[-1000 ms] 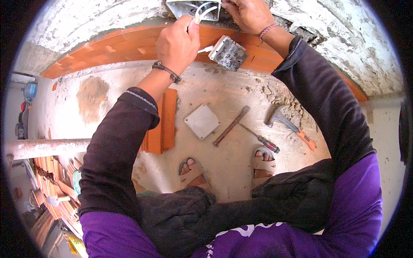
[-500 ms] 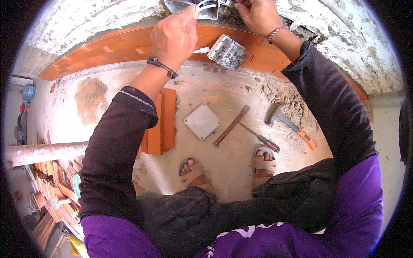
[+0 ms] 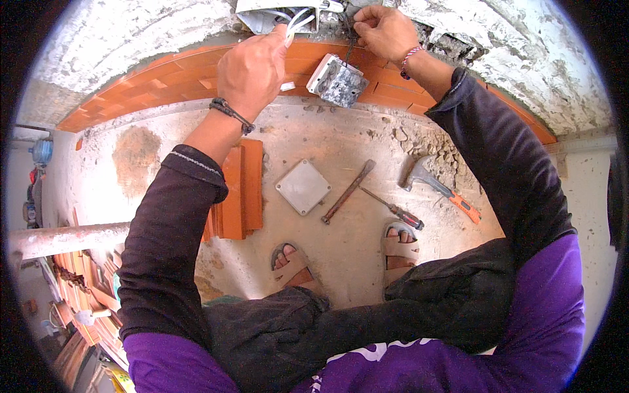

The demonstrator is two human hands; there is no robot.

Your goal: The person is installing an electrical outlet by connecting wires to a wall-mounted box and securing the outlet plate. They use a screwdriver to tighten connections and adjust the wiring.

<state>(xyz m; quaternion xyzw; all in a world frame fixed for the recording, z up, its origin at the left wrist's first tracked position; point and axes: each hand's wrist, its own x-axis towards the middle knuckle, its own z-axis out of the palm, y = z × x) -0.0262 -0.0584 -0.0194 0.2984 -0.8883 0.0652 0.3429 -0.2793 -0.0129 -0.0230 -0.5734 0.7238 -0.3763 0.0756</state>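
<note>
Left hand: raised to the wall, fingers closed in a pinch on a bunch of white wires; the grip is pressed together around them just below where they leave the box.
Right hand: also up at the wall, fingers curled shut at the right edge of the box, beside a dark cable that hangs down; whether it actually pinches the cable I cannot tell.
Wall box: a pale box set in a rough hole cut in the plaster, at the very top of the view, above the band of bare red brick.
Wires, handling: likely light and springy, stiff enough to hold a bend; best held near the ends, on the sleeve, so they do not slip back into the box.
Grey box: a second, mortar-stained box, just under the hands, against the brick.
Floor: dusty concrete with a square grey cover plate, a chisel, a screwdriver, a hammer and a stack of red tiles, all well below the hands.
Feet: in sandals, just behind the tools.
</note>
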